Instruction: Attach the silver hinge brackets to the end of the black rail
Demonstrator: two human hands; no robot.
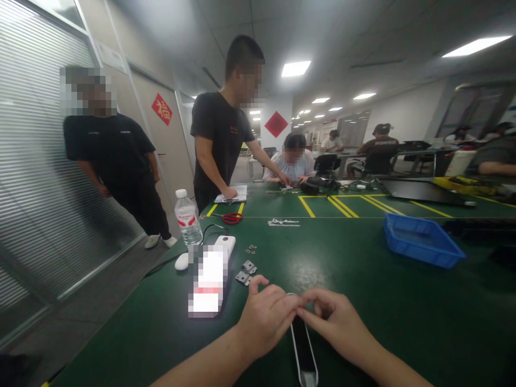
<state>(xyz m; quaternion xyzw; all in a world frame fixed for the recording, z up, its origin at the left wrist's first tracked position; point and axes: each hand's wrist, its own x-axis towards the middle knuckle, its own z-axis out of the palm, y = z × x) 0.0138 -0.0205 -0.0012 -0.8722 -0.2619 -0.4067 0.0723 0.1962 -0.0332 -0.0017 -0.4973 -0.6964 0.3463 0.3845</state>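
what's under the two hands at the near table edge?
A long dark device with a pale rim lies on the green table. The left hand and right hand cover its top end; whatever the fingertips pinch is hidden.

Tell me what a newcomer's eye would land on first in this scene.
First, the left hand and right hand, fingertips meeting over the top end of a dark, white-rimmed device on the green table at the near edge. Just left lie small metal brackets; a blue tray sits far right, and a water bottle and red scissors stand further back left.
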